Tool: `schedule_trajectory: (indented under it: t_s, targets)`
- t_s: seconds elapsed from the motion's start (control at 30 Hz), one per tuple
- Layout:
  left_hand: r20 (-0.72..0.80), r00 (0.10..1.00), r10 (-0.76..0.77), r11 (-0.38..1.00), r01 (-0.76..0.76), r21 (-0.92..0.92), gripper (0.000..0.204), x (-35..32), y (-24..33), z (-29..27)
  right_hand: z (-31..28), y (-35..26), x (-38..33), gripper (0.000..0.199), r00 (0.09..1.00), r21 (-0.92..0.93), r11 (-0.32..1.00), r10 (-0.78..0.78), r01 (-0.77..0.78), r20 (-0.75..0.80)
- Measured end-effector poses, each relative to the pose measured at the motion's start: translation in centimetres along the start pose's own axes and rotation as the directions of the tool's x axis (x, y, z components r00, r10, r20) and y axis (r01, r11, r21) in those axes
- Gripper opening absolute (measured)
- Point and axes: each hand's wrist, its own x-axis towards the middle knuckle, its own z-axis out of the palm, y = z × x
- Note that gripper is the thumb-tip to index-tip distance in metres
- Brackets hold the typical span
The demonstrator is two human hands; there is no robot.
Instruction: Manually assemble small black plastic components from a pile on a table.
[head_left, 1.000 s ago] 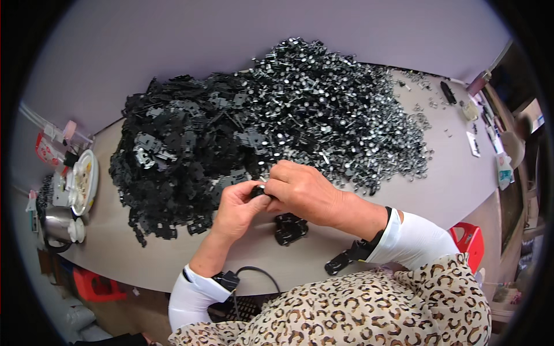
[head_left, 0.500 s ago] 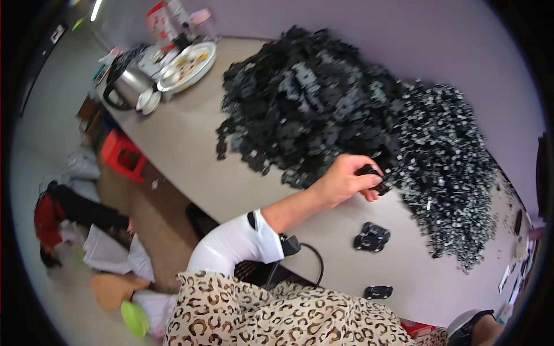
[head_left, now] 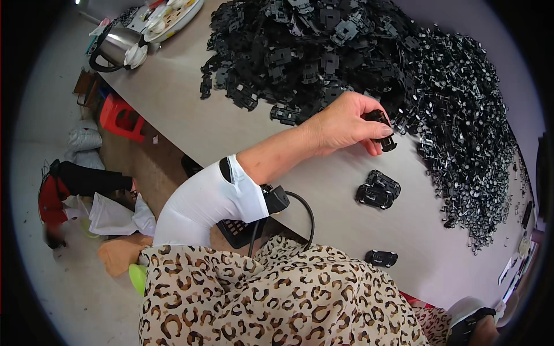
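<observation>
1 blk pc [head_left: 388, 143] | L hand [head_left: 353, 126] part-closed, gripping it | R hand off-frame

Bare left hand [head_left: 348, 123]: thumb and fingers curled, pinching | white-sleeved left arm [head_left: 193, 199]: elbow bent, reaching rightward | black-strapped right wrist [head_left: 483, 332]: lower-right edge

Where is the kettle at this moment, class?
In the head view, the kettle is at upper left, on the table, beside the white tray and above the red stool in the picture.
</observation>
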Motion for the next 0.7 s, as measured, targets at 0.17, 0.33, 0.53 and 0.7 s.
schedule_trajectory:
  t_s: [0.17, 0.33, 0.53, 0.7]
  targets:
    - [0.008, 1.0, 0.014, 1.0, -0.014, 0.024, 0.013, 0.1, 0.5, 0.3, 1.2, -0.1, -0.9, 0.013, 0.994, -0.116, 0.989, 0.083, -0.092, -0.077]
    - [0.025, 0.999, 0.027, 1.0, -0.027, -0.011, 0.013, 0.3, 0.2, 0.0, 2.0, 0.4, -0.8, 0.013, 0.979, -0.231, 0.957, 0.145, -0.176, -0.145]
    - [0.032, 0.999, 0.023, 1.0, -0.022, -0.008, 0.013, 0.9, 0.3, -0.2, 2.9, 1.0, -1.0, 0.013, 0.937, -0.378, 0.87, 0.222, -0.315, -0.271]
    - [-0.017, 1.0, -0.012, 1.0, 0.012, -0.024, 0.014, 1.1, 0.2, 0.2, 3.9, 0.0, -2.3, 0.014, 0.853, -0.512, 0.706, 0.264, -0.489, -0.451]
